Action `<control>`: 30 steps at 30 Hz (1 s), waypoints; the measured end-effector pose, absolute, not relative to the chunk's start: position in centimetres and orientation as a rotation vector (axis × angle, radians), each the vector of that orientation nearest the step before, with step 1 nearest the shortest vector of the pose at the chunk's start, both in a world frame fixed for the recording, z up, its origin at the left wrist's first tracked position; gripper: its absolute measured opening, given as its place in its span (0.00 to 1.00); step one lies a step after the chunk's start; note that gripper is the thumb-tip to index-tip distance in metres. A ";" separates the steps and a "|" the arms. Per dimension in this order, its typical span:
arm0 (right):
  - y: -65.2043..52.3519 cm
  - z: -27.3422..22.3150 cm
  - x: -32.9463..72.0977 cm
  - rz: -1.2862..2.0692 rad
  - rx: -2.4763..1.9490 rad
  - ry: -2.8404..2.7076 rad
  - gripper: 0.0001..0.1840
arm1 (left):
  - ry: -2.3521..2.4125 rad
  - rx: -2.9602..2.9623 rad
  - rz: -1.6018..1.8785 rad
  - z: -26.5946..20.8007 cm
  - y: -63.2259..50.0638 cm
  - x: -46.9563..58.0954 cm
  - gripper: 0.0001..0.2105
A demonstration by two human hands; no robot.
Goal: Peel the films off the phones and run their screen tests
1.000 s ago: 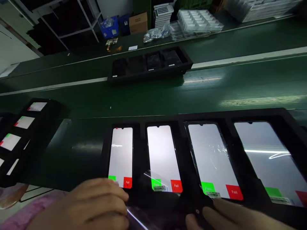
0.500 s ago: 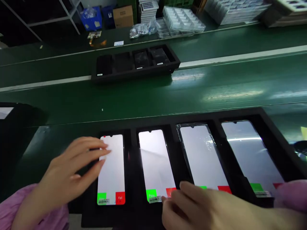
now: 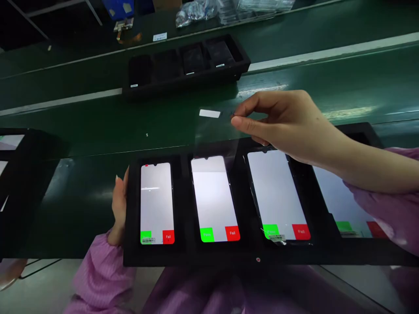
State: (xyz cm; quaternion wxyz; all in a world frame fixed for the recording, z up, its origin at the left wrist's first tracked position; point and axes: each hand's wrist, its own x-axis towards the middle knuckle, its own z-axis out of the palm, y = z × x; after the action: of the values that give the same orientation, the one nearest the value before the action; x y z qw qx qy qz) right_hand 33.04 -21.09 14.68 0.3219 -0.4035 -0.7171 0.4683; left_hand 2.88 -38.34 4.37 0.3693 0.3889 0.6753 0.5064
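Note:
A clear protective film point(image 3: 216, 133) with a white label at its upper edge hangs from my right hand point(image 3: 278, 113), pinched between thumb and forefinger. Below it, a lit phone screen point(image 3: 214, 196) in the second slot shows green and red boxes and no barcode sticker. My left hand point(image 3: 119, 203) grips the left edge of the black tray point(image 3: 186, 255), its fingers partly hidden. This tray holds several lit screens in a row. The leftmost screen point(image 3: 156, 200) and the third screen point(image 3: 279, 192) carry barcode stickers. My right forearm covers part of the rightmost screen point(image 3: 340, 196).
Another black tray point(image 3: 183, 80) with dark pieces sits across the green bench point(image 3: 98, 131). At the left edge stands a further tray point(image 3: 29, 174) with screens. Plastic bags point(image 3: 196, 13) and a blue bin point(image 3: 118, 8) are at the back.
My right hand has risen from the second screen's lower edge, lifting the film and its label off it. My left hand has left the first screen for the tray's left edge.

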 end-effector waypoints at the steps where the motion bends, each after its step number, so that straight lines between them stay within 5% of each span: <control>1: -21.3 14.7 33.0 1.225 -1.067 -1.876 0.06 | 1.756 1.071 1.299 4.4 -38.2 2.7 0.29; 6: -22.1 14.5 32.3 1.145 -1.034 -1.913 0.06 | 1.946 1.467 1.355 5.5 -37.7 0.3 0.17; 9: -22.5 14.5 32.0 1.112 -1.008 -1.944 0.06 | 2.056 1.870 1.091 7.4 -36.9 -0.7 0.09; 13: -23.0 14.9 32.1 1.063 -0.961 -1.984 0.06 | 2.069 2.194 0.702 8.9 -35.3 -0.3 0.13; 25: -24.5 15.2 32.6 1.046 -0.917 -2.044 0.06 | 2.004 2.118 0.721 10.4 -33.6 -0.8 0.07; 30: -25.2 15.3 32.5 1.053 -0.933 -2.058 0.06 | 2.038 2.237 0.607 10.4 -33.3 -1.2 0.12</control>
State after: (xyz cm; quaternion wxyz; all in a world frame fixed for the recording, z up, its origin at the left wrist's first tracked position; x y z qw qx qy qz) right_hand 32.49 -25.25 15.32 0.3186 -0.3546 -0.7825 0.4004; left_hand -1.15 -33.28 10.38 0.0275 0.7245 0.6601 0.1967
